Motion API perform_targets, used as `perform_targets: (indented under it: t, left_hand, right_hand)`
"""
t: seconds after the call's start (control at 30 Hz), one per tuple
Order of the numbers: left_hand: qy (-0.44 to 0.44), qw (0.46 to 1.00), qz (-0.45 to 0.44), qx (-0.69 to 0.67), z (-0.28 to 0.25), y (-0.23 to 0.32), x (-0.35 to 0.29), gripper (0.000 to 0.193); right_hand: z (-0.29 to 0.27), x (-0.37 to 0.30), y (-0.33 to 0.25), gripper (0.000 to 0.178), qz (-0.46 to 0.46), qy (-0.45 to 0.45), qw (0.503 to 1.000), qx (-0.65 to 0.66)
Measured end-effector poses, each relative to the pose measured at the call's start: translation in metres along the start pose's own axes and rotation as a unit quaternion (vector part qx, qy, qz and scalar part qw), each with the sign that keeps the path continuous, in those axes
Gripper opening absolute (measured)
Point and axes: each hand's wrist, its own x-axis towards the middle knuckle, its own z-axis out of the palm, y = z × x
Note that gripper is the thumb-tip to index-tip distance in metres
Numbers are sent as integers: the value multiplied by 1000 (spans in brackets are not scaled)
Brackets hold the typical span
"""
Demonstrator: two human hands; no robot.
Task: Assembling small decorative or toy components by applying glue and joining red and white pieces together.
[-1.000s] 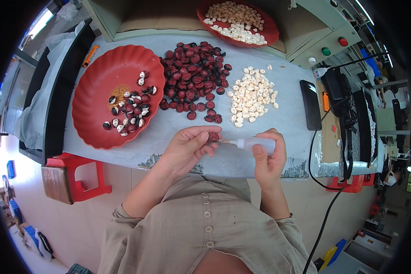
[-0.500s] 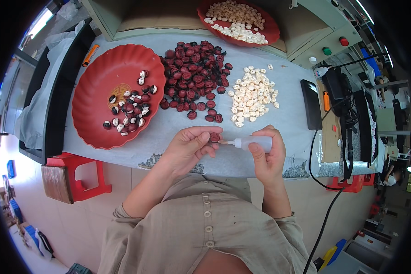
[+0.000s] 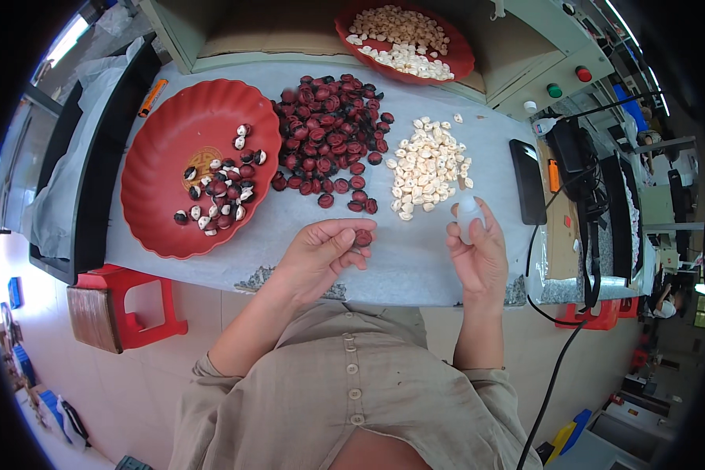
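- Dark red, a single shelled nut (image 3: 363, 236) sits pinched between the thumb and fingertips of the left hand (image 3: 321, 254), whose fingers curl closed around it just above the tabletop (image 3: 415, 258).
- Right hand (image 3: 478, 254) is raised a little apart from the left, fingers wrapped around a small pale plastic bottle (image 3: 468, 213) held upright; only its rounded top shows above the fingers.
- Behind the hands lies a heap of dark red nuts (image 3: 329, 141), and just right of it a smaller heap of white kernels (image 3: 427, 168).
- Left of the heaps stands a big red plate (image 3: 164, 133) with a scatter of dark and white bits.
- A second red plate (image 3: 462, 59) of white kernels sits at the far edge.
- A black phone (image 3: 527, 182) lies right of the white heap.
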Motion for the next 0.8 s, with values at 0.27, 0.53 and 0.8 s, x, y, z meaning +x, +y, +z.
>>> perform_targets:
  t: [0.27,0.53,0.8]
  left_hand:
    - [-7,1000,2,-6,-2,2,-3,24]
    - [-5,1000,2,-5,1,2,-2,24]
    - [-7,1000,-2,-12,-1,3,-3,25]
  right_hand:
    - [-19,10,-2,28,-12,31,970,-241]
    - [6,19,27,7,-206,5,808,-551]
    - [9,7,34,8,-190,-9,760,-621]
